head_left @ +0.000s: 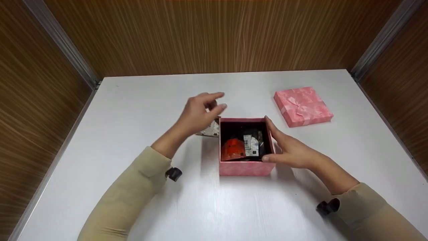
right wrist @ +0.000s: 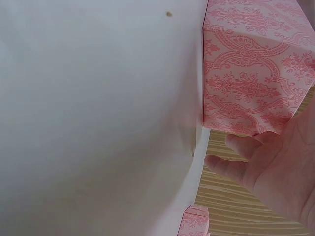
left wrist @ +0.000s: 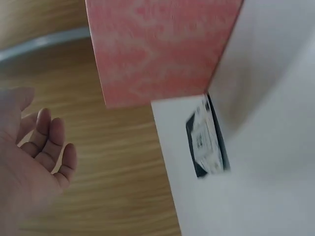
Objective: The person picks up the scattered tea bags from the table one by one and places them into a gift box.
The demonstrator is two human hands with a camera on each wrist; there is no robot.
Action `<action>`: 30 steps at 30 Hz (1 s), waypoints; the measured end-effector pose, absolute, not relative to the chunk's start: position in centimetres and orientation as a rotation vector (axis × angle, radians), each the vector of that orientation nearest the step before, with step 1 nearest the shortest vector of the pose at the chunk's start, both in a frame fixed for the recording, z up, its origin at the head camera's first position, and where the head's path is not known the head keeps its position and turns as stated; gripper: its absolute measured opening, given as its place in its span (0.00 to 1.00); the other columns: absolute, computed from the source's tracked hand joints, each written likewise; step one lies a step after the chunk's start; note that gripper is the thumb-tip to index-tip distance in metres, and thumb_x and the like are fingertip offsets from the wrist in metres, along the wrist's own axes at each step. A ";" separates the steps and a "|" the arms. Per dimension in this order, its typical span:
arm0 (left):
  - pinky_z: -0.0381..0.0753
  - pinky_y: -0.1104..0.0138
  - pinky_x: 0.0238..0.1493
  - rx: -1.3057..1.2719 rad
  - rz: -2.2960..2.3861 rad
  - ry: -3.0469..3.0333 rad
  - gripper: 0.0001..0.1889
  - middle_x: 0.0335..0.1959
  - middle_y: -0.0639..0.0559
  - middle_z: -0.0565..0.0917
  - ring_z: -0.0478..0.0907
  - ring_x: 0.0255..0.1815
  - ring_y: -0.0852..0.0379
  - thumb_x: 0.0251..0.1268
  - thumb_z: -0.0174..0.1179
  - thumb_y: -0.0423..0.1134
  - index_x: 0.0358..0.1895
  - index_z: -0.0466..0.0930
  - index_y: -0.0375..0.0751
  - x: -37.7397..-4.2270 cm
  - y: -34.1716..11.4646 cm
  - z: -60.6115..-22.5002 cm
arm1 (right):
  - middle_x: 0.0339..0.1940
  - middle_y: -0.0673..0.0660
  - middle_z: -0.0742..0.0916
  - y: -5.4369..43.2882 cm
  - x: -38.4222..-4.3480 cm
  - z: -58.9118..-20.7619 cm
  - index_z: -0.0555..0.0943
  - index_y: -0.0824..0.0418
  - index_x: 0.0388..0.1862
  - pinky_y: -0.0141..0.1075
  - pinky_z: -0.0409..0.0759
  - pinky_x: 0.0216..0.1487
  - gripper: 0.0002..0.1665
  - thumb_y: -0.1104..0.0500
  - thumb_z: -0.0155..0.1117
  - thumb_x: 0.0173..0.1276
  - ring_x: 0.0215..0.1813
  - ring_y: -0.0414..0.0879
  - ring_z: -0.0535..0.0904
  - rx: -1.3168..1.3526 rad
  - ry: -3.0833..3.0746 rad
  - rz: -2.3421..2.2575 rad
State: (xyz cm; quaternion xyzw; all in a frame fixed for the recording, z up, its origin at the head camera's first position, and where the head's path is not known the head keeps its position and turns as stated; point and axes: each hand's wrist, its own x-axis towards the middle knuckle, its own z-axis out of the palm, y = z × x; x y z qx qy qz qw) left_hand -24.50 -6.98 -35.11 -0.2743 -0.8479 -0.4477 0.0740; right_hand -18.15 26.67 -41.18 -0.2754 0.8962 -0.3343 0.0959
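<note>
A lidless pink gift box (head_left: 245, 169) stands on the table with a dark inside. In it lie an orange-red packet (head_left: 234, 149) and a white-and-black packet (head_left: 252, 146) with a printed label. My right hand (head_left: 294, 150) holds the box's right side, its thumb at the near corner and a finger at the far corner. My left hand (head_left: 202, 112) hovers by the box's far left corner, fingers loosely bent and nothing between them. Below it, a flat packet with a label (left wrist: 204, 140) lies on the table beside the box's left wall, partly covered by the hand in the head view.
The box's pink lid (head_left: 304, 107), with a ribbon bow, lies at the back right. The white table (head_left: 143, 97) is bounded by wood-grain panels (head_left: 200, 36) behind and at both sides.
</note>
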 end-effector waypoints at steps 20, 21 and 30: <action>0.61 0.52 0.80 -0.447 -1.457 -2.937 0.34 0.79 0.45 0.70 0.63 0.81 0.46 0.76 0.67 0.48 0.80 0.70 0.44 -29.3 -12.0 -42.9 | 0.87 0.63 0.57 26.7 -18.3 -41.4 0.36 0.51 0.90 0.65 0.63 0.76 0.71 0.40 0.76 0.67 0.81 0.64 0.64 -0.830 2.667 -0.987; 0.60 0.52 0.81 -0.450 -1.449 -2.948 0.34 0.79 0.43 0.70 0.62 0.81 0.45 0.75 0.67 0.48 0.80 0.70 0.44 -29.5 -12.0 -43.2 | 0.88 0.63 0.57 26.8 -18.4 -41.4 0.36 0.51 0.90 0.65 0.63 0.76 0.71 0.40 0.75 0.67 0.81 0.64 0.64 -0.829 2.670 -0.985; 0.57 0.55 0.81 -0.542 -1.303 -2.999 0.36 0.79 0.40 0.69 0.60 0.82 0.43 0.76 0.66 0.46 0.82 0.66 0.40 -30.1 -11.8 -44.9 | 0.88 0.61 0.55 26.7 -18.2 -41.3 0.35 0.53 0.90 0.64 0.61 0.77 0.71 0.41 0.76 0.68 0.82 0.63 0.61 -0.848 2.663 -1.005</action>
